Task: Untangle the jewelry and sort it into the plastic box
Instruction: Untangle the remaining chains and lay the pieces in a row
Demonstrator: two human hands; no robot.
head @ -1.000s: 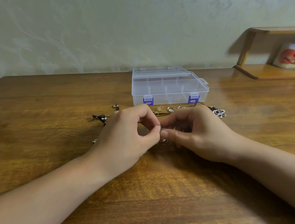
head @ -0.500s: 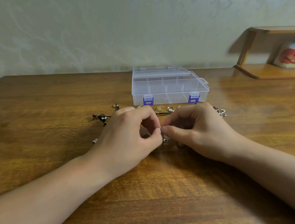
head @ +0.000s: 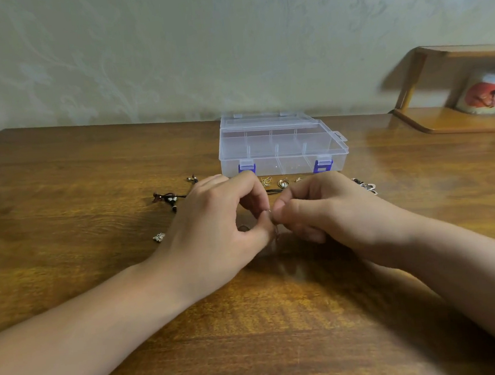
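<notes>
Where the wooden table (head: 284,348) runs nearest the camera, only the two forearms cross its bare surface, and broad open wood spreads to the left as far as the table's left edge. Further in, the left hand (head: 214,229) and right hand (head: 332,212) meet at the middle, fingers curled — each thumb and forefinger pinching a small piece of jewelry (head: 274,225) between them, too small and hidden to identify. Left of the left hand lie a small silver charm (head: 159,237) and, beyond it, a black cord with beads (head: 168,198). Just past the knuckles sit gold pieces (head: 278,182), and a silver chain (head: 367,185) shows beyond the right hand. Beyond these stands the plastic box (head: 281,148) — lid down, blue latches facing the hands — near the wall. A wooden shelf (head: 458,118) holding a printed mug (head: 489,96) occupies the far right.
</notes>
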